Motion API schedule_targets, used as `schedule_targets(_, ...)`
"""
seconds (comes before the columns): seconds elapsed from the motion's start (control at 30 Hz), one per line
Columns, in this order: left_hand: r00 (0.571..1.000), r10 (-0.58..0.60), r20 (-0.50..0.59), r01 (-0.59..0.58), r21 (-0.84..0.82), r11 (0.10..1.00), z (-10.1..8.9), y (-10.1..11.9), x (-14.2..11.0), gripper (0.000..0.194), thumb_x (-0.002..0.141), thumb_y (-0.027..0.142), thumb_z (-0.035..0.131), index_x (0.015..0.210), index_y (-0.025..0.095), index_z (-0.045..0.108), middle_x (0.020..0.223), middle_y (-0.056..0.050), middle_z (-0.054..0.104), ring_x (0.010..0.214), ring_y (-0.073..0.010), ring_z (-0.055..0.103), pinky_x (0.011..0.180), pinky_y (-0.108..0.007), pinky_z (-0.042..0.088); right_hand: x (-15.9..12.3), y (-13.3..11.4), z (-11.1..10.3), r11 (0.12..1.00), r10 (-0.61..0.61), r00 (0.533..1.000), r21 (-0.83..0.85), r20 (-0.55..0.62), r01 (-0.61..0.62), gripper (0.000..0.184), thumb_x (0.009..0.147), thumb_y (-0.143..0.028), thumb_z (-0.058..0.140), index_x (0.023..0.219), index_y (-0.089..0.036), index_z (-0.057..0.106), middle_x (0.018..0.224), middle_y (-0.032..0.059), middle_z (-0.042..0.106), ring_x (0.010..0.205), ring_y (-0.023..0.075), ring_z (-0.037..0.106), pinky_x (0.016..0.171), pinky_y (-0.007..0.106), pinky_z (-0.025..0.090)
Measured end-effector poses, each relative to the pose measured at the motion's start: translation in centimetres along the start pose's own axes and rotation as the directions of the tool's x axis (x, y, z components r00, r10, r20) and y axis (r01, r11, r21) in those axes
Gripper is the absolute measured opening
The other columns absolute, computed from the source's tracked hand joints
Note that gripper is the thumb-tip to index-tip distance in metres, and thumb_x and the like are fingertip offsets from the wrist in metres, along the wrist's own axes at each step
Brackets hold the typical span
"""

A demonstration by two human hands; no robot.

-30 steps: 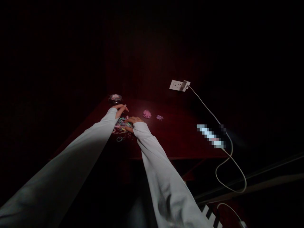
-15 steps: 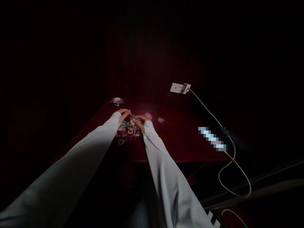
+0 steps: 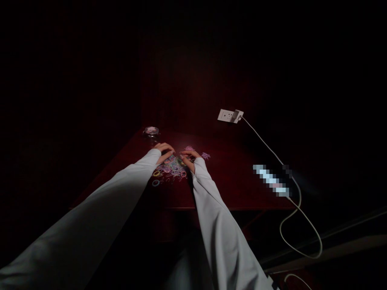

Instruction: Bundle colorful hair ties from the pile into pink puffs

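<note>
A mixed pile of small coloured hair ties and elastic bands (image 3: 173, 167) lies on the dark red table. My left hand (image 3: 165, 150) is over the pile's far left edge, its fingers stretched forward and the thumb a little apart. My right hand (image 3: 190, 158) is at the pile's right side, fingers reaching left with a gap above the thumb. Nothing shows clearly held in either hand. A yellow ring-shaped hair tie (image 3: 156, 173) and a blue-grey one (image 3: 155, 183) lie at the near left. Beyond my right hand is a pink heap of bands (image 3: 189, 148).
A small purple heap (image 3: 206, 155) lies right of the pink one. A clear round jar (image 3: 151, 131) stands at the back left. On the right, a blurred-out bright device (image 3: 270, 180) lies by a white cable (image 3: 263, 141) from a wall socket (image 3: 226, 115).
My hands have moved slightly apart and the pile between them has been stirred; the yellow ring now lies at its near left. The whole view has shifted slightly.
</note>
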State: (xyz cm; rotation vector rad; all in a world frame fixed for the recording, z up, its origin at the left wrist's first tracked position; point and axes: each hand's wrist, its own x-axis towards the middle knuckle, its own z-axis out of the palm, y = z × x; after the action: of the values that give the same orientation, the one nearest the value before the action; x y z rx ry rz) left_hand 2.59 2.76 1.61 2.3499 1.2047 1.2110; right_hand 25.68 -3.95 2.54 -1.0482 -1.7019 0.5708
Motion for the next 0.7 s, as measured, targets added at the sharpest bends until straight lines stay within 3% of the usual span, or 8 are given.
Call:
schedule_targets(0.1, 0.999, 0.030, 0.031, -0.029, -0.043, 0.999, 0.7, 0.7, -0.5, 0.041, 0.106, 0.046, 0.046, 0.112, 0.025, 0.081, 0.132, -0.007, 0.078, 0.129, -0.0272, 0.067, 0.121, -0.044, 0.045, -1.7, 0.2, -1.1, 0.987, -0.066, 0.995, -0.141, 0.070, 0.075, 0.046, 0.086, -0.043, 0.083, 0.129, -0.028, 0.081, 0.112, 0.0058, 0.075, 0.090, 0.0197, 0.068, 0.094, 0.038, 0.058)
schedule_targets(0.23, 0.996, -0.084, 0.005, 0.084, -0.164, 0.983, 1.5, 1.3, -0.1, 0.052, 0.109, 0.047, 0.033, 0.109, 0.025, 0.080, 0.136, -0.010, 0.076, 0.138, -0.0283, 0.065, 0.128, -0.048, 0.041, -2.4, 1.5, -1.0, 0.941, -0.090, 0.989, -0.317, 0.114, 0.122, 0.068, 0.078, -0.042, 0.094, 0.141, -0.031, 0.073, 0.123, 0.0086, 0.070, 0.113, 0.0273, 0.068, 0.106, 0.044, 0.055)
schedule_targets(0.4, 0.979, -0.203, 0.009, 0.196, -0.300, 0.934, 1.6, 2.9, 1.1, 0.055, 0.107, 0.055, 0.032, 0.104, 0.024, 0.078, 0.133, -0.009, 0.077, 0.136, -0.0279, 0.065, 0.127, -0.043, 0.044, -0.3, 2.7, 0.9, 0.929, -0.024, 0.976, -0.355, 0.216, 0.101, 0.059, 0.073, -0.035, 0.098, 0.128, -0.032, 0.078, 0.120, 0.0062, 0.071, 0.114, 0.0260, 0.068, 0.101, 0.040, 0.057)
schedule_targets(0.53, 0.975, -0.208, -0.074, 0.165, -0.382, 0.909, 1.6, 3.3, 1.4, 0.056, 0.102, 0.063, 0.035, 0.100, 0.023, 0.074, 0.127, -0.011, 0.077, 0.126, -0.0289, 0.068, 0.120, -0.044, 0.048, 0.4, 2.2, 1.5, 0.951, -0.037, 0.994, -0.301, 0.101, 0.066, 0.041, 0.077, -0.036, 0.095, 0.116, -0.030, 0.083, 0.113, 0.0059, 0.073, 0.112, 0.0262, 0.067, 0.103, 0.041, 0.056)
schedule_targets(0.63, 0.962, -0.234, -0.140, 0.148, -0.451, 0.880, 1.3, 2.7, 1.8, 0.054, 0.095, 0.066, 0.039, 0.093, 0.022, 0.070, 0.117, -0.013, 0.079, 0.114, -0.0297, 0.072, 0.109, -0.044, 0.055, 0.2, 2.1, 1.1, 0.981, 0.023, 0.999, -0.193, -0.039, -0.030, 0.016, 0.086, -0.037, 0.085, 0.098, -0.026, 0.084, 0.101, 0.0052, 0.073, 0.096, 0.0223, 0.068, 0.095, 0.037, 0.058)
schedule_targets(0.7, 0.957, -0.252, -0.145, 0.160, -0.459, 0.874, 1.0, 2.1, 2.1, 0.053, 0.090, 0.069, 0.044, 0.092, 0.023, 0.069, 0.111, -0.012, 0.079, 0.103, -0.0292, 0.074, 0.098, -0.044, 0.059, -0.1, 2.3, 0.6, 0.988, 0.075, 0.988, -0.126, -0.133, -0.092, 0.017, 0.092, -0.039, 0.077, 0.094, -0.024, 0.083, 0.100, 0.0052, 0.073, 0.089, 0.0198, 0.067, 0.090, 0.035, 0.058)
